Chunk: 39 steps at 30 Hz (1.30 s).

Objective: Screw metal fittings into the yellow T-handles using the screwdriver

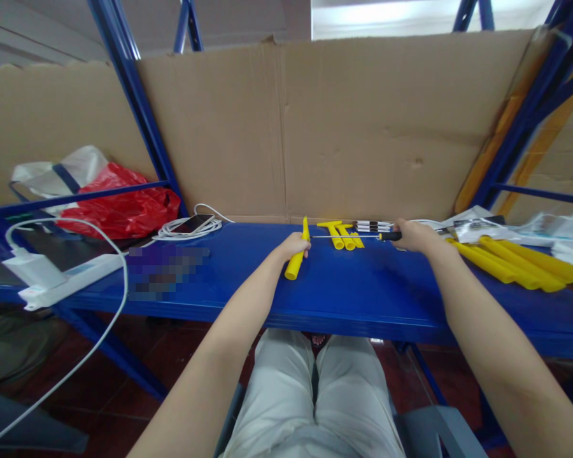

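Observation:
My left hand (pixel 296 244) is wrapped round a yellow T-shaped plastic piece (pixel 293 267), which is tilted, its round end toward me. In my right hand (pixel 413 235) is a screwdriver (pixel 386 236) with a black and yellow handle, held level. Its long thin shaft points left, and the tip meets the yellow piece beside my left fingers; whether it sits in a screw is too small to tell. Just behind the shaft, several more yellow T-shaped pieces (pixel 337 235) lie on the blue tabletop (pixel 353 292).
Long yellow tubes (pixel 520 267) and clear plastic bags (pixel 568 235) lie at the right. At the left are a white power strip (pixel 76 280), a coiled white cable (pixel 191 230) and a red bag (pixel 124 200). A cardboard wall (pixel 334 127) stands behind, between blue posts.

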Available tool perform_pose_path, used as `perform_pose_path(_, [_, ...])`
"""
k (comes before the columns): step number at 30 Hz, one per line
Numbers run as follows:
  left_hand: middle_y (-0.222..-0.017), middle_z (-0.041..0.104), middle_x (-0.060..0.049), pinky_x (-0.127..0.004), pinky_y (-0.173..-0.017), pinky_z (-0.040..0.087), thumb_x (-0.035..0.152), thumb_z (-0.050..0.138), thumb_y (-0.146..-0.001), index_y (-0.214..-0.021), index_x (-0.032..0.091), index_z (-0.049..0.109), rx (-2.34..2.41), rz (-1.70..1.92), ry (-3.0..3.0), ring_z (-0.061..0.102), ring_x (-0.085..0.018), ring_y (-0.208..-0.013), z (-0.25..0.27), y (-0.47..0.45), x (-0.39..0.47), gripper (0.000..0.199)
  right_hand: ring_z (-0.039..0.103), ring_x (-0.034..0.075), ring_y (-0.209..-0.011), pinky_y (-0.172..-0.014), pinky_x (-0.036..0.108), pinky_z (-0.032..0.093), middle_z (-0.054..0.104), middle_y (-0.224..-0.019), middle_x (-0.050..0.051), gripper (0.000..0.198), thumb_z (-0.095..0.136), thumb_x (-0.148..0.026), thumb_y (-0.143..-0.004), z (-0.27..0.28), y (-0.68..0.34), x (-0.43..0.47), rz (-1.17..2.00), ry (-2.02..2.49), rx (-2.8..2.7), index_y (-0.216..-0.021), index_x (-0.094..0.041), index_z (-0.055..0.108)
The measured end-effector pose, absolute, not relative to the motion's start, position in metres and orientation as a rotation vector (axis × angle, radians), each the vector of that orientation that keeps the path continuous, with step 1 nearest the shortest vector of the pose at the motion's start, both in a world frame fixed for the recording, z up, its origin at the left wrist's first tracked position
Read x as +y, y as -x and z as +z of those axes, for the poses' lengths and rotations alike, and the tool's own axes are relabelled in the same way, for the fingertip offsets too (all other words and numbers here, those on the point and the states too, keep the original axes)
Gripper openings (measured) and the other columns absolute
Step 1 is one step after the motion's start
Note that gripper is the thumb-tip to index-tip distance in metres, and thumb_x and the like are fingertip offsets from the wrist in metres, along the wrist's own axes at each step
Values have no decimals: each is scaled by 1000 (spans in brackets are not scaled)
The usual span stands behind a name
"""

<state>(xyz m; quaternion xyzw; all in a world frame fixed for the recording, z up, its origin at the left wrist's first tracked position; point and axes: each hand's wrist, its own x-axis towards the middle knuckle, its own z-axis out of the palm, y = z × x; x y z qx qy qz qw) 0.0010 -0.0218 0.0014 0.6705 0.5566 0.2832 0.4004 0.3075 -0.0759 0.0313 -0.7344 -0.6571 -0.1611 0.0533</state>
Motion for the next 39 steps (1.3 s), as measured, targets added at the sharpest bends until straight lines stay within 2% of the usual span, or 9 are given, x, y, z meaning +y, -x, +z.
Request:
perform_pose_path(6, [-43, 52, 3, -23, -49, 44, -2, 54, -76, -76, 15, 56, 1411, 719, -1702, 48, -12, -39, 3, -1, -23, 17, 70, 29, -93, -68, 32, 45, 75, -98, 12, 30, 56, -30, -77, 36, -304, -78, -384, 2304, -2054, -103, -21, 69])
perform_pose_path(11, [-41, 50, 3, -22, -46, 41, -2, 52, -78, -73, 17, 51, 1406, 716, -1706, 45, -11, -37, 4, -2, -25, 20, 70, 29, -89, -66, 32, 45, 75, -90, 11, 28, 57, -27, -78, 35, -302, -80, -452, 2280, -2036, -101, -21, 70])
perform_pose_path(15, [-41, 51, 3, -22, -48, 43, -2, 53, -75, -72, 16, 53, 1411, 712, -1717, 47, -12, -39, 4, -1, -25, 18, 70, 29, -91, -68, 32, 45, 75, -97, 15, 33, 57, -24, -79, 33, -300, -80, -526, 2293, -1991, -110, -17, 66])
perform_pose_path(20, [-41, 50, 3, -23, -48, 43, -2, 52, -75, -73, 16, 53, 1413, 724, -1711, 49, -13, -40, 3, -1, -24, 17, 69, 29, -91, -67, 32, 44, 74, -96, 14, 35, 63, -25, -75, 32, -302, -78, -459, 2299, -2035, -109, -19, 64])
perform_pose_path(28, [-42, 51, 3, -23, -49, 44, -2, 53, -76, -74, 16, 53, 1411, 726, -1708, 49, -13, -40, 3, -1, -23, 18, 69, 28, -90, -70, 31, 45, 74, -95, 12, 32, 59, -28, -74, 33, -309, -75, -363, 2245, -2095, -103, -20, 69])
perform_pose_path(34, [-43, 52, 3, -23, -52, 46, -2, 54, -76, -77, 14, 56, 1414, 719, -1694, 50, -13, -41, 2, -1, -22, 16, 68, 29, -90, -70, 33, 45, 74, -90, 12, 29, 61, -28, -73, 32, -306, -74, -486, 2284, -2031, -99, -21, 73])
perform_pose_path(39, [-42, 51, 3, -23, -50, 45, -2, 53, -76, -79, 14, 56, 1406, 718, -1693, 49, -13, -40, 3, -1, -23, 17, 68, 32, -96, -75, 37, 47, 74, -97, 16, 29, 62, -29, -75, 31, -301, -76, -541, 2296, -2060, -100, -18, 74])
